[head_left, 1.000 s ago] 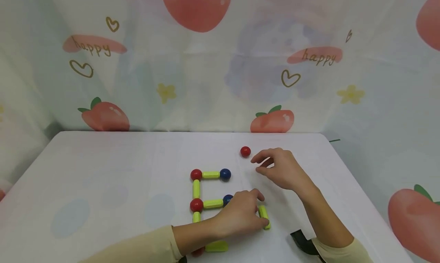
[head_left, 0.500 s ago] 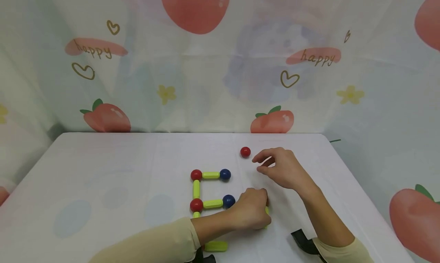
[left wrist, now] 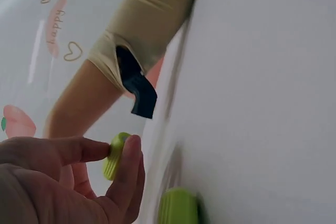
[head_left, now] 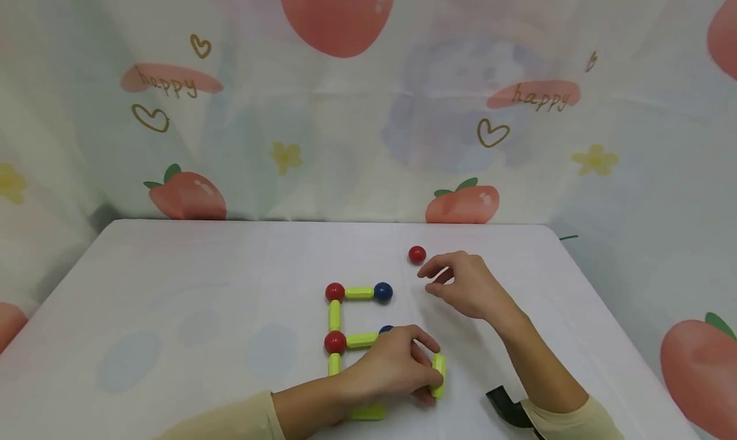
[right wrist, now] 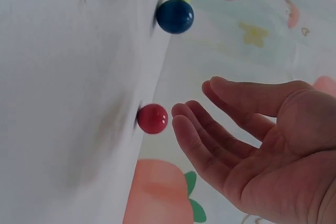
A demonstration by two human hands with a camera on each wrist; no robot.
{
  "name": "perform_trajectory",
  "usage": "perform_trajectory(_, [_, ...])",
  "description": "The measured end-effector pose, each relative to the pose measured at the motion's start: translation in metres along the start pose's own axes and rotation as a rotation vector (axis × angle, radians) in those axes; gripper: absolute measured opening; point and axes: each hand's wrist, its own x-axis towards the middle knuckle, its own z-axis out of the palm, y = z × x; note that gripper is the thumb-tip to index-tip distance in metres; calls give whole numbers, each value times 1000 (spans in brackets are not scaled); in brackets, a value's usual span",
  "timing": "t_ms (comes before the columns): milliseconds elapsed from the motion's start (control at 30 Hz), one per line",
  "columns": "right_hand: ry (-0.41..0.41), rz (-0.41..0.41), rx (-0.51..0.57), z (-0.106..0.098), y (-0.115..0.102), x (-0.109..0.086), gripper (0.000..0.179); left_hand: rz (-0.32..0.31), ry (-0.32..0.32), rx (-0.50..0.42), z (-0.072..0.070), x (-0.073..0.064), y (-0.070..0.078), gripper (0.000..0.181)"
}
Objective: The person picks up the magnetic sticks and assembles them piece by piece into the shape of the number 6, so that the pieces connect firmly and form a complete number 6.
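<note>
Between its thumb and fingers my left hand (head_left: 397,363) pinches a yellow-green ribbed rod (head_left: 439,376), held a little above the table; the left wrist view shows the same rod (left wrist: 115,156) at the fingertips. My right hand (head_left: 469,286) hovers beside a loose red ball (head_left: 417,255), fingers loosely bent and apart from it. In the right wrist view that red ball (right wrist: 152,118) sits just off the fingertips. Left of my hands lies a figure of red balls (head_left: 335,342), blue balls (head_left: 382,292) and yellow-green rods (head_left: 359,293), its lower part covered by my left hand and forearm.
A white table (head_left: 219,286) carries everything, with a patterned cloth (head_left: 345,120) hanging behind it. Near my left forearm lies another yellow-green rod (head_left: 368,413). A black strap (head_left: 507,407) sticks out from my right sleeve.
My left hand has closed on the loose rod, lifted it off the table and drawn it slightly toward me. The right hand stays almost still by the red ball.
</note>
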Motion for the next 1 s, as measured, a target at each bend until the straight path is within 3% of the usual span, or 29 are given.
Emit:
perform_trajectory(167, [-41,-13,-10,16,-7,11,18,-100,-23,-217,-9,-19,-8,29])
perform_trajectory(267, [-59,-32,-18,27,-12,17,19,-194,-52,-323,-13,-24,-11,31])
perform_trajectory(400, [-62,-51,-29,37,-19,24,22,-266,-84,-432,-19,-28,-14,35])
perform_trajectory(633, [-97,-38,-24,48,-24,32,27,-288,-41,-514,-27,-27,-20,41])
perform_trajectory(1000, [-120,-35,-27,51,-25,34,24,-231,96,-518,-32,-26,-22,36])
